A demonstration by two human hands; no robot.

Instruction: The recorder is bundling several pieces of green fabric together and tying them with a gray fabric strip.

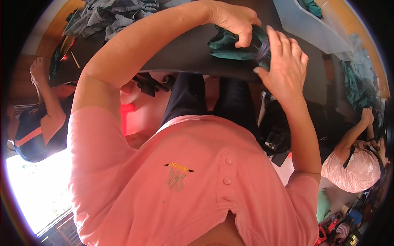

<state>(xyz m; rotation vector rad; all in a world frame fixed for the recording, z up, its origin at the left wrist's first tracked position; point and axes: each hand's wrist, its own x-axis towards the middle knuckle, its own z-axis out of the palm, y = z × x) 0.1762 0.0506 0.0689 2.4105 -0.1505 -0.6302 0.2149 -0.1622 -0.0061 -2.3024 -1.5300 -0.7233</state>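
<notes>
On the dark table at the upper middle lies a bundle of dark green cloth (230,50), folded over, with a greyish-purple sheer strip (263,48) at its right end. My left hand (237,22) reaches across from the left and grips the cloth's upper edge with bent fingers; part of that grip is hidden behind the hand. Against the bundle's right end rests my right hand (287,65), its fingers stretched out and its thumb apart below the strip.
Grey cloth pieces (111,18) are heaped at the upper left of the table (176,55). A translucent plastic bin (312,30) with green cloth stands at the upper right. Other people work at left (39,123) and right (353,164). More green and grey cloth (357,82) lies near the right one.
</notes>
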